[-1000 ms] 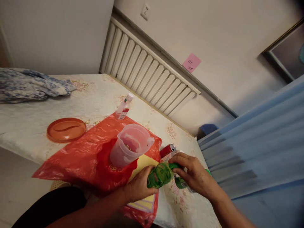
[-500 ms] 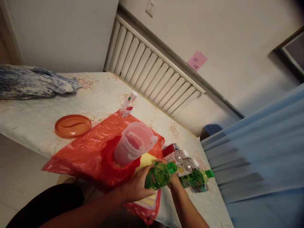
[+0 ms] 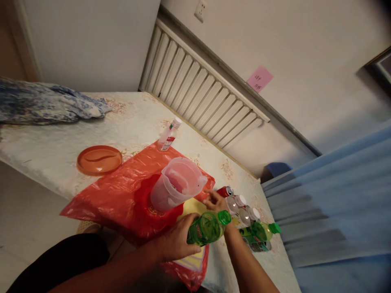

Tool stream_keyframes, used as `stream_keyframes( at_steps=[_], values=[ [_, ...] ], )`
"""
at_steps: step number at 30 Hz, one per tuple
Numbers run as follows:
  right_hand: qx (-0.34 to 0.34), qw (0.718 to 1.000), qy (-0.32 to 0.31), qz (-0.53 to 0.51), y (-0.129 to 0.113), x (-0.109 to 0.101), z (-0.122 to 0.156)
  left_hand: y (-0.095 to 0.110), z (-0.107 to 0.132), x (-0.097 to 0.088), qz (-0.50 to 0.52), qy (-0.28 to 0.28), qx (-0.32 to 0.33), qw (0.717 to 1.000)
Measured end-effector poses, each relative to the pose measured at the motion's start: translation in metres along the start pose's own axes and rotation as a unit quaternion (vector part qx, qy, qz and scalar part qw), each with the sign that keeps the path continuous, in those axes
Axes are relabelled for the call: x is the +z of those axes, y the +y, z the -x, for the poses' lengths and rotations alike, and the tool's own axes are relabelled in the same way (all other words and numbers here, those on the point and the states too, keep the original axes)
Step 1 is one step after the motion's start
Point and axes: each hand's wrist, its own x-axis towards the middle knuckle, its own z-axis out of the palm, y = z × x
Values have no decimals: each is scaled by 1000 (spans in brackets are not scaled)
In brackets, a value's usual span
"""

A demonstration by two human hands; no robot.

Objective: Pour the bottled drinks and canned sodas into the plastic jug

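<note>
My left hand (image 3: 177, 240) is wrapped round a green plastic bottle (image 3: 207, 228), tilted with its green top toward the upper right. Behind that bottle, my right hand (image 3: 215, 200) is held with fingers apart, partly hidden. Its fingertips are near a translucent plastic pitcher (image 3: 166, 193) and a red can (image 3: 224, 191). The pitcher stands in a red scalloped dish (image 3: 142, 207) on a red plastic bag (image 3: 113, 195). A yellow sheet-like item (image 3: 192, 206) lies under my hands.
To the right stand clear white-capped bottles (image 3: 246, 213), a green-capped bottle (image 3: 259, 231) and another can (image 3: 261, 246). A small clear bottle (image 3: 168, 136) stands at the bag's far corner. An orange lid (image 3: 99, 160) and patterned cloth (image 3: 51, 105) lie leftward. A radiator (image 3: 195, 77) lines the wall.
My right hand has moved from beside the green bottle up and away toward the pitcher and red can, its fingers spreading. My left hand still holds the bottle. The view has shifted slightly.
</note>
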Motion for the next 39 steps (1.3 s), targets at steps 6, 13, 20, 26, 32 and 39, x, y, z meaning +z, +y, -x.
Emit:
stream_keyframes(
  at_steps=[6, 13, 20, 26, 32, 39],
  values=[
    [-44, 995, -54, -65, -30, -1, -32, -3, 0, 1, -2, -6, -2, 1000],
    [7, 981, -91, -173, -39, 18, -50, -3, 3, -4, -4, -13, -4, 1000],
    [-59, 988, -30, -143, -72, 0, -52, -5, 2, -4, -4, -16, -3, 1000],
    [-146, 984, 82, -63, -114, -56, -28, -4, -2, -2, -10, -24, 6, 1000],
    [-180, 962, 189, -82, -147, -105, 22, -3, -7, 3, -20, -18, 10, 1000],
    [-112, 960, 254, -22, -155, -139, 86, -5, -13, 12, -32, -24, 15, 999]
  ],
)
